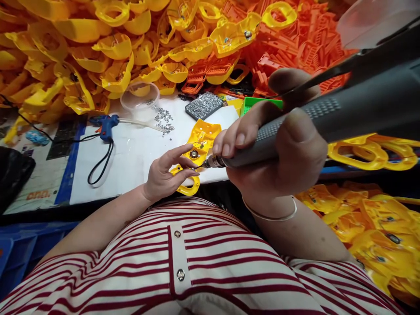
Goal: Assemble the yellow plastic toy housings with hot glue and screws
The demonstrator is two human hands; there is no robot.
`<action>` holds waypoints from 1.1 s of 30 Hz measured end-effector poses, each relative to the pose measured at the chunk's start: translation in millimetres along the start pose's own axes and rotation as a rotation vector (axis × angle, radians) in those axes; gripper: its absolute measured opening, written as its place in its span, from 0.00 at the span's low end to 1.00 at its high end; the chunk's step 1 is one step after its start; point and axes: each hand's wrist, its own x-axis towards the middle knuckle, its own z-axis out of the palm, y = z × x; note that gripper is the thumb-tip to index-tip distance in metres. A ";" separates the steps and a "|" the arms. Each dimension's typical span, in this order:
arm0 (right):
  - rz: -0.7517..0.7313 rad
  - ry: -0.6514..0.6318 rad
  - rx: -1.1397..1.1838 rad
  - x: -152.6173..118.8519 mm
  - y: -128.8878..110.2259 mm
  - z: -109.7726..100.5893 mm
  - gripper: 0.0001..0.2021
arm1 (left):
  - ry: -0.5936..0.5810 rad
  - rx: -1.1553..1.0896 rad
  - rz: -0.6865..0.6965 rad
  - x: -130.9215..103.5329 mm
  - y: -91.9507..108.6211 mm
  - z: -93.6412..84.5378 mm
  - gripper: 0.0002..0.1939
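My right hand (275, 140) is wrapped round a grey electric screwdriver (295, 127), which slants down to the left. The screwdriver's tip meets the fingertips of my left hand (167, 173), which are pinched together over a yellow plastic shell (205, 135). Whatever sits between those fingertips is too small to make out. The shell lies on the white work surface with its inner side up, showing thin wires and a round metal part (194, 154). Its ring-shaped handle end (189, 188) points toward my body at the table's edge.
Behind lie heaped yellow shells (114, 48) and orange parts (302, 39). A screw tray (204, 105), loose screws (164, 120), a clear tub (140, 98) and a blue glue gun (106, 127) are on the table. More yellow shells (377, 227) fill the lower right.
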 end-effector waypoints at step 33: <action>-0.316 0.116 0.026 7.2 88.5 -19.4 0.15 | -0.850 0.853 -0.384 19.8 0.6 16.0 0.36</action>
